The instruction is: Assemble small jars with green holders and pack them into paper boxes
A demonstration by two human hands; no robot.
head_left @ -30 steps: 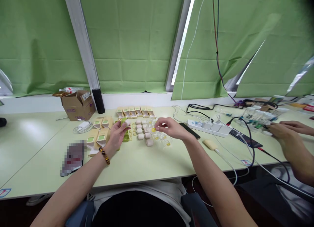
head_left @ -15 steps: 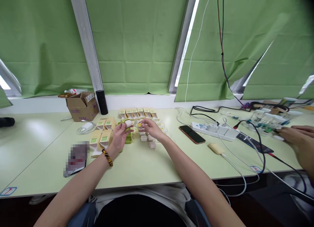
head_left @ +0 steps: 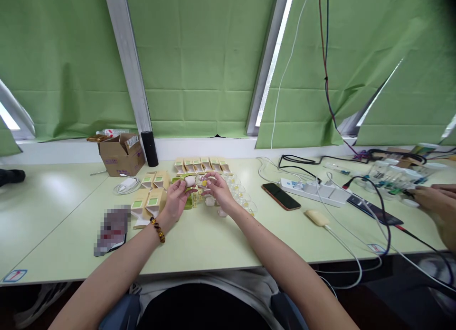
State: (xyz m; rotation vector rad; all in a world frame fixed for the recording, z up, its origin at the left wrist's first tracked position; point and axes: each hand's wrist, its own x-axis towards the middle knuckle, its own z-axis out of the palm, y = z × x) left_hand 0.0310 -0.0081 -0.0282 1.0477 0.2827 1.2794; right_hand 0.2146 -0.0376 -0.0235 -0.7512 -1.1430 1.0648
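Left hand holds a pale rounded piece. Right hand pinches a clear yellow-marked part near it. Cartons stand on the surface.

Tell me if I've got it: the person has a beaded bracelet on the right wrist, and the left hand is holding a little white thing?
Not quite: the head view shows the beaded bracelet on the left wrist. The left hand is indeed holding a little white thing.
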